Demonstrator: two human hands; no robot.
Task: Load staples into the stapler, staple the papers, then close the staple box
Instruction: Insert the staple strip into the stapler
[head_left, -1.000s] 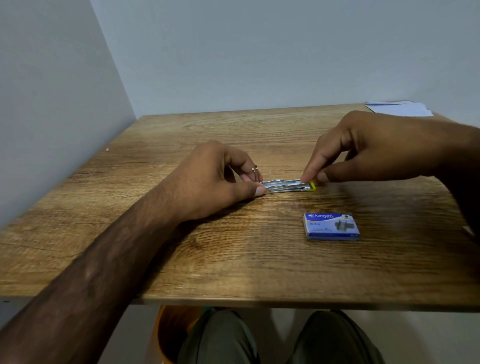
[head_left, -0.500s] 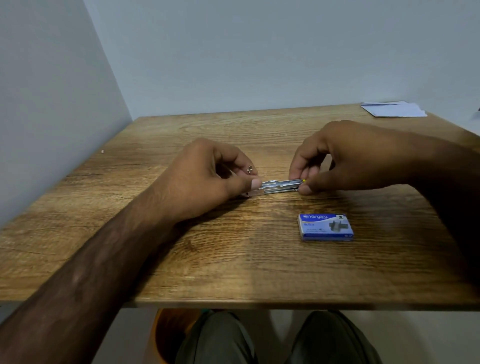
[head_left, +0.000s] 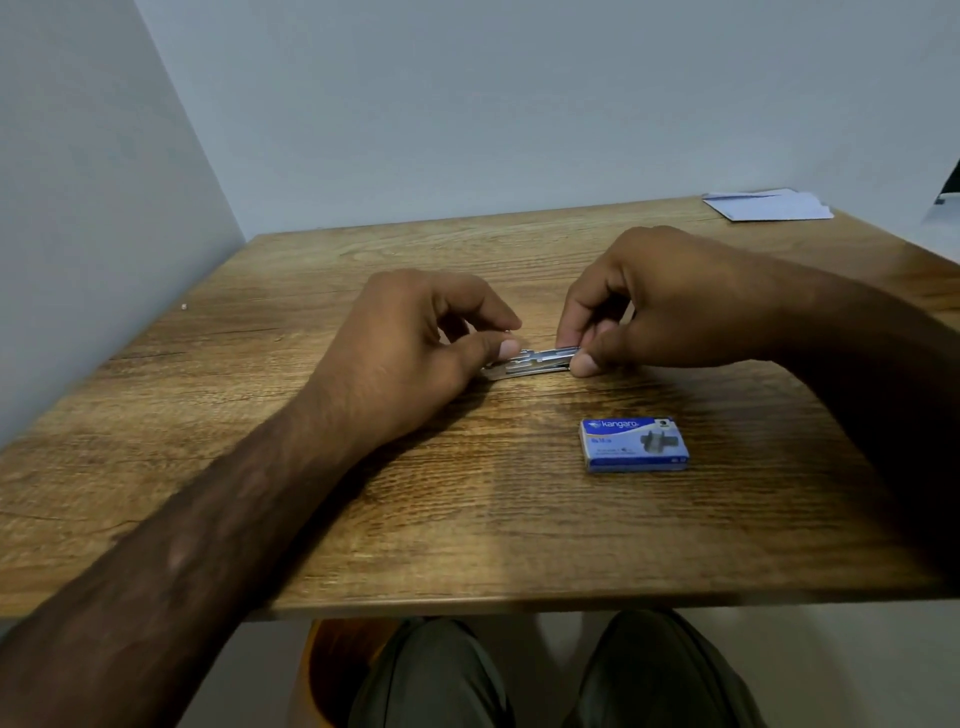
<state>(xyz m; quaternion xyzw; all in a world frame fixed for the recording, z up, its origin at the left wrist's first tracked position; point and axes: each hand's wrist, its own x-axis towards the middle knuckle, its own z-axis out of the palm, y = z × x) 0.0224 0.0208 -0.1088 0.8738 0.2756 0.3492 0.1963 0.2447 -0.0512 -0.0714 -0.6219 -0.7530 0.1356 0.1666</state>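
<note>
Left hand (head_left: 410, 353): fingers curled, thumb and forefinger pinching the left end of the stapler (head_left: 535, 361)
Right hand (head_left: 670, 306): fingers curled, thumb and fingertips pinching the right end of the stapler
Stapler position: small metal body, lengthwise between the two hands, low at the surface of the bench (head_left: 467, 519), near the middle of the top
Staple box (head_left: 634, 445): blue, flat on the bench, appears closed, nearer the person than the stapler, apart from both hands
Papers (head_left: 769, 206): white sheets at the far right corner of the bench, well apart from the stapler
Below bench: knees (head_left: 431, 670) in grey trousers, orange bin (head_left: 332, 670) to their left
</note>
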